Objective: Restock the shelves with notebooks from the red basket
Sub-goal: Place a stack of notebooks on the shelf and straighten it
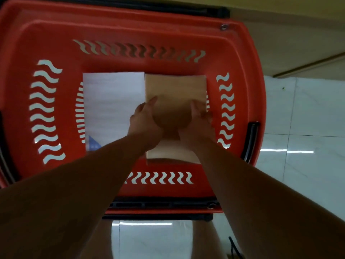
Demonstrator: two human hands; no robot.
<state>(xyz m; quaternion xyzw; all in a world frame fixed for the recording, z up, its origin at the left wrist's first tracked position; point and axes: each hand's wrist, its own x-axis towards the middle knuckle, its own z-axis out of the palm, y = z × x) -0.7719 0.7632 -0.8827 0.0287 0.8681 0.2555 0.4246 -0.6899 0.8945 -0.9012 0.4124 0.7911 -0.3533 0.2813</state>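
The left hand and right hand grip the brown notebook at both sides, probably to lift it level from the basket.

One view only: head-worn, wide-angle, looking almost straight down from close above the red basket. Left grip and right grip, holding the brown notebook, sit mid-frame; tiled floor shows right of the right grip.
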